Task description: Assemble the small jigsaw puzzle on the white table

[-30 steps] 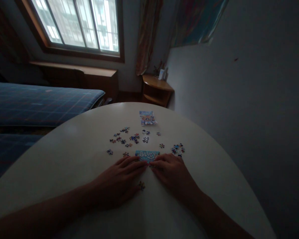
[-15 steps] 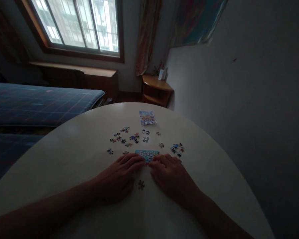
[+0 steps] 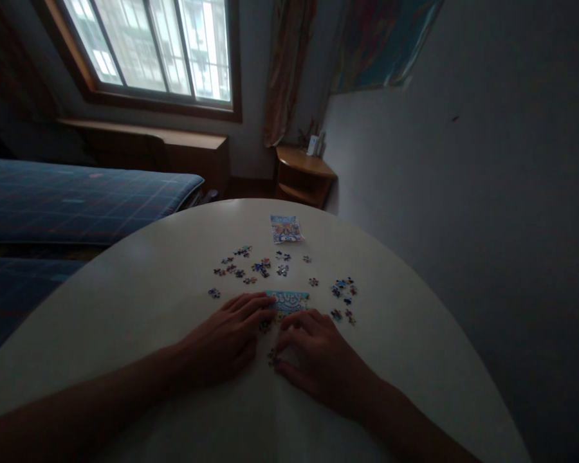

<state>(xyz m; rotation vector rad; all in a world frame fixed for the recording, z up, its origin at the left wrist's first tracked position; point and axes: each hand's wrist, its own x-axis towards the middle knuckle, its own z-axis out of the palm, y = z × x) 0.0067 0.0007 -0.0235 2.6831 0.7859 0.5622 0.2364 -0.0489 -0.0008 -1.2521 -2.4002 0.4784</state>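
Note:
The joined strip of jigsaw puzzle (image 3: 290, 301), light blue with white lettering, lies flat on the table in front of me. My left hand (image 3: 231, 331) rests palm down with its fingers stretched out, the tips over the strip's left end. Close under those fingertips is a dark puzzle piece (image 3: 265, 326). My right hand (image 3: 318, 357) is curled below the strip, thumb and forefinger closed at the right edge of a loose puzzle piece (image 3: 271, 357). Its knuckles hide part of the strip's lower edge.
Several loose puzzle pieces (image 3: 260, 267) are scattered beyond the strip, and another cluster (image 3: 343, 287) lies to the right. A printed packet (image 3: 286, 229) is near the far edge of the round white table (image 3: 395, 386). A plaid mattress (image 3: 87, 202) stands left; a wall runs along the right.
My right hand has drawn back from the strip's right end, toward me and slightly left, to the near loose piece. Pieces on the right are uncovered. My left hand has barely shifted.

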